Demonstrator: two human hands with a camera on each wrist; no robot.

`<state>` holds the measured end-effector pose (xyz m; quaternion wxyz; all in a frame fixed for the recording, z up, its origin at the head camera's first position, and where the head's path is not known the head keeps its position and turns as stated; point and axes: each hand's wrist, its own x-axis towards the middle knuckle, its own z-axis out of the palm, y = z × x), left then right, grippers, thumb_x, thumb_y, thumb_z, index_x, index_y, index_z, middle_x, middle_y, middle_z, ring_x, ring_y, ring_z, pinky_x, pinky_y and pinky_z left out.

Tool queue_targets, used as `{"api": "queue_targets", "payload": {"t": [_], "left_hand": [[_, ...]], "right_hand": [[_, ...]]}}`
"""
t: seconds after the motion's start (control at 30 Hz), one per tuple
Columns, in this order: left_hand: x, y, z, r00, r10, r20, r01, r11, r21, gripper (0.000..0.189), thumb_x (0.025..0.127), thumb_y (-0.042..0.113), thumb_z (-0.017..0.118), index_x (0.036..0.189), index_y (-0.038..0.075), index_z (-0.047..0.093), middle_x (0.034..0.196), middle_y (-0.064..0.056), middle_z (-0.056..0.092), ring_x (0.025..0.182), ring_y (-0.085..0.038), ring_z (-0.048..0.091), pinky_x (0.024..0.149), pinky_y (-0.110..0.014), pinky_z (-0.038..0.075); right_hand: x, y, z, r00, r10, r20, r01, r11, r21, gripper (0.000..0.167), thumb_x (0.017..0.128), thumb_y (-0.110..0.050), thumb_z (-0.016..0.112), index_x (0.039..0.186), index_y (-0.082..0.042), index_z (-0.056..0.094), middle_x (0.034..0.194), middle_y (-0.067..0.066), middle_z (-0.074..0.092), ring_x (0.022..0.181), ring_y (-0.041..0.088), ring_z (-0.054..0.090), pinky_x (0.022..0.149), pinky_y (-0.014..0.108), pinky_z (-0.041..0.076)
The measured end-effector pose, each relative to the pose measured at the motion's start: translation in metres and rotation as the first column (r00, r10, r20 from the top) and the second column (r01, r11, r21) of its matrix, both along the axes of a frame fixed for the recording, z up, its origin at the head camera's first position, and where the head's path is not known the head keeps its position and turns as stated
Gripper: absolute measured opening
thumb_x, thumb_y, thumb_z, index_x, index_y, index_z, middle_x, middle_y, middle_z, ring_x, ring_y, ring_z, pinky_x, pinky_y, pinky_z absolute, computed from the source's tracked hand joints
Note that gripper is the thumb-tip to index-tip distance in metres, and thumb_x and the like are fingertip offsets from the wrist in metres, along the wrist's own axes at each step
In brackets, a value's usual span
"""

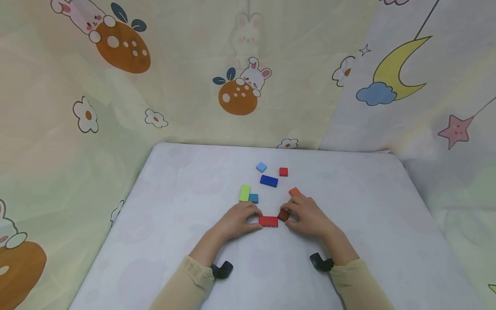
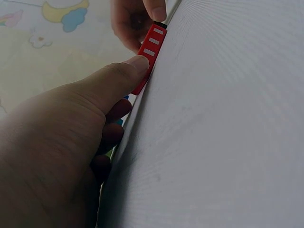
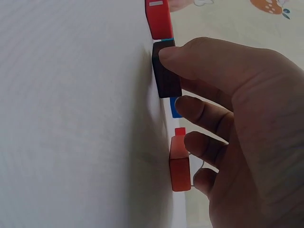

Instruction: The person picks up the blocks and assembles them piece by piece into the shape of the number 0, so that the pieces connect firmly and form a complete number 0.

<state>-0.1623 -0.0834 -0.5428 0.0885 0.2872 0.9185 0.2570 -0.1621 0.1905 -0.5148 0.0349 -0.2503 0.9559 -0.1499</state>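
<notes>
My left hand (image 1: 238, 220) pinches a long red block (image 1: 268, 221) at its left end. In the left wrist view the thumb lies on the side of the red block (image 2: 147, 59), which bears white rectangular marks. My right hand (image 1: 308, 216) holds a dark brown block (image 1: 283, 215) between thumb and fingers, tilted beside the red block's right end. Seen from the right wrist, the brown block (image 3: 166, 80) is close to the red one; whether they touch I cannot tell. An orange block (image 1: 294, 191) lies by the right hand's outer fingers.
Beyond the left hand, a lime green block (image 1: 245, 193) stands against a teal block (image 1: 253, 198). Farther back lie a dark blue block (image 1: 269, 181), a small red block (image 1: 283, 172) and a light blue block (image 1: 261, 167). Patterned cloth (image 1: 186, 86) rises behind the white table (image 1: 174, 181).
</notes>
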Motion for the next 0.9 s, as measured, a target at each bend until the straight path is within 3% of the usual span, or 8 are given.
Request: {"api": "queue_targets", "payload": {"t": [0.67,0.9], "left_hand": [[0.0003,0.0,-0.0007,1.0,-0.002,-0.002,0.002,1.0,0.022,0.033,0.088,0.053,0.069,0.115,0.034,0.065,0.114,0.016,0.061,0.109,-0.006,0.055,0.1,-0.032,0.05],[-0.0041,-0.0065,0.0039,0.988,0.115,0.099,-0.127,0.985,0.116,0.035,0.092,0.058,0.06,0.119,0.037,0.063,0.115,0.017,0.058,0.107,-0.006,0.053,0.097,-0.032,0.051]], "right_hand": [[0.0006,0.001,-0.0025,1.0,-0.006,0.009,0.006,1.0,-0.008,0.047,0.076,-0.035,0.082,0.12,-0.031,0.067,0.103,-0.013,0.058,0.099,0.007,0.053,0.09,0.037,0.047],[0.0006,0.0015,-0.003,1.0,0.009,-0.004,-0.009,1.0,-0.028,0.044,0.077,-0.033,0.082,0.118,-0.031,0.067,0.101,-0.014,0.058,0.097,0.007,0.053,0.088,0.037,0.047]]}}
